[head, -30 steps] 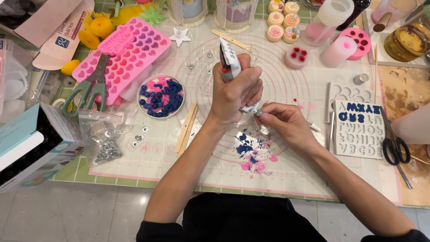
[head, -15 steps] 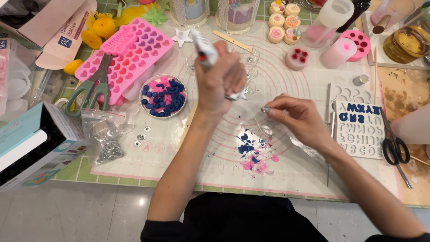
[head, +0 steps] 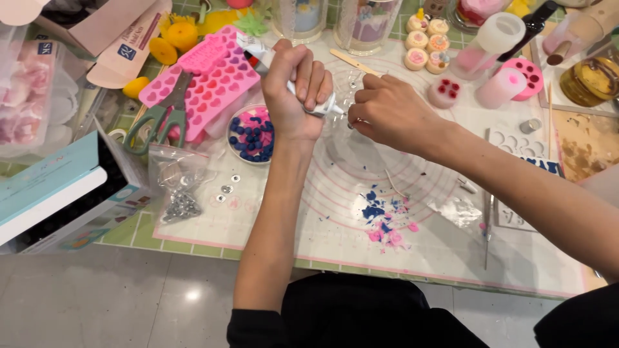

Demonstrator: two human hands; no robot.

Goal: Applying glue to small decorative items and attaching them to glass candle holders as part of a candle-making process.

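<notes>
Both hands have risen toward the far side of the mat since the earlier frames, and the tube now lies level where it stood nearly upright.

Far left: a teal box (head: 48,193), green-handled scissors (head: 158,116) on a pink heart mould (head: 216,80), a clear bag of small parts (head: 177,187), and a dish of blue beads (head: 253,134).

Left hand (head: 293,87): grip clamped around a white glue tube (head: 322,106). The tube's long axis runs left to right, nozzle pointing right.

Right hand (head: 390,113): fingertips pinched together just beside the nozzle; whether a small piece sits between them I cannot tell. The right hand is the nearer to the nozzle tip.

Nothing stands between nozzle and pinch. Below them on the surface, blue and pink scraps (head: 383,222) lie on the silicone mat (head: 335,225). Right: a metal pick (head: 488,219), a letter mould (head: 516,145).
</notes>
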